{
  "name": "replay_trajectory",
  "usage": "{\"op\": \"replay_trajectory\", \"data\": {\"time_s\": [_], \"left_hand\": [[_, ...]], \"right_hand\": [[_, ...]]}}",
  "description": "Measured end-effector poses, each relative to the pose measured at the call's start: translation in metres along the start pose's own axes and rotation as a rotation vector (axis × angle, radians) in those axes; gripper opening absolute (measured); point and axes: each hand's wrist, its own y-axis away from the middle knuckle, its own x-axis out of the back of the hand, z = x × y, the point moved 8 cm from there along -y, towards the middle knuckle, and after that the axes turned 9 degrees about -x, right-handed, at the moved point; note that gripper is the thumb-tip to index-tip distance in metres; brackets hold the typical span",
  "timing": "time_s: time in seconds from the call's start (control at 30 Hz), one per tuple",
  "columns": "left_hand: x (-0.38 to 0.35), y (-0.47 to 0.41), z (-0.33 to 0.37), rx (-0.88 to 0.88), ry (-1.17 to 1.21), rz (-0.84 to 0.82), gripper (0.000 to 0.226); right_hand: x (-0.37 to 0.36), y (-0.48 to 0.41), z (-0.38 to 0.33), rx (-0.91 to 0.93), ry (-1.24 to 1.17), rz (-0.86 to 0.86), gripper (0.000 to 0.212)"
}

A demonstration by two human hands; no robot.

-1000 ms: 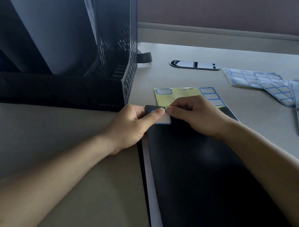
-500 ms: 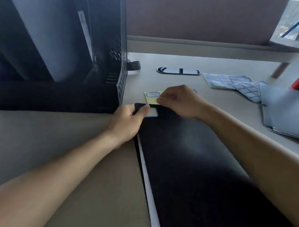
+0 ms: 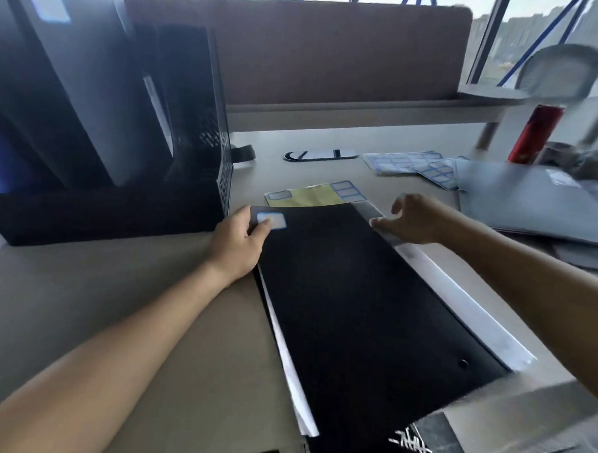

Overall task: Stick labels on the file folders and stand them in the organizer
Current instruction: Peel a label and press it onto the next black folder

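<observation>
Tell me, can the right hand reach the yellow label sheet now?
Probably yes. The right hand is open and holds nothing, and the yellow label sheet lies bare just beyond the black folder, close by.

Both forearms outstretched, left hand [image 3: 237, 239] pinching the folder [image 3: 356, 297] corner, right hand [image 3: 415, 220] open, fingers loosely spread.

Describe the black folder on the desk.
The black folder lies flat on the desk, matte, with white sheets jutting from its left edge and a hole near its near-right corner. A blue-edged label sits at its far-left corner, under the thumb of the left hand. The right hand hovers by its far-right corner.
</observation>
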Motion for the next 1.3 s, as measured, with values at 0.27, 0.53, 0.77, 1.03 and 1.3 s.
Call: {"op": "replay_trajectory", "data": {"time_s": [0.27,0.53,0.77,1.03,1.3], "left_hand": [[0.004,0.006,0.014,-0.070,-0.292,0.069,0.027],[0.022,0.016,0.002,0.201,-0.264,0.181,0.036],[0.009,0.045,0.023,0.441,0.769,0.084,0.058],[0.094,0.032,0.121,-0.076,0.448,0.373,0.038],[0.208,0.004,0.178,-0.308,0.078,0.663,0.033]], "right_hand": [[-0.007,0.034,0.013,-0.166,-0.361,-0.218,0.044],[0.006,0.034,0.001,-0.192,-0.722,-0.175,0.029],[0.058,0.048,-0.005,-0.074,-1.066,-0.012,0.024],[0.143,0.061,-0.070,0.141,-1.007,0.314,0.028],[0.178,0.106,-0.240,0.460,-0.988,-0.163,0.077]]}}
